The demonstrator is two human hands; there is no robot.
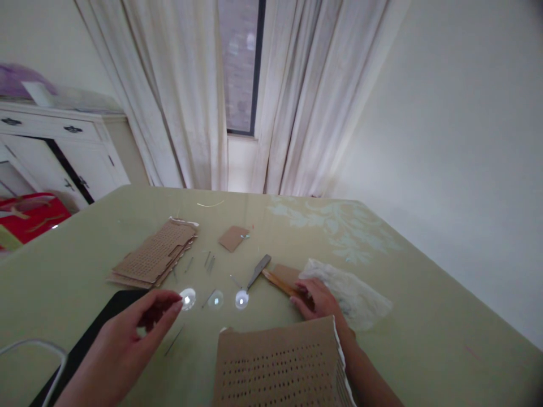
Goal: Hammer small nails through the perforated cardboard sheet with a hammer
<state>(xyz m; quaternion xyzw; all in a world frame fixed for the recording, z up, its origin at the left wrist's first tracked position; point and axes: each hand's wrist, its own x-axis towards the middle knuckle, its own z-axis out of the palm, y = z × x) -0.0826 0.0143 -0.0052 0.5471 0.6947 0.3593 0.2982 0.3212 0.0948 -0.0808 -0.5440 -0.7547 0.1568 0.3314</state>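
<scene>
Right now, hands outward:
Right hand [316,299]: lying flat, fingertips pressing on the wooden-handled tool [278,281], not closing around it.
Left hand [136,328]: hovering loosely curled over the black pad [91,333], grasping nothing visible.
Tool axis: running from the right hand up-left toward the grey blade [258,271].
Nearer hand: the right, touching; the left is sitting well apart.
Perforated cardboard [280,367]: lying just below both hands.
Cardboard stack [155,257]: resting beyond the left hand.
</scene>
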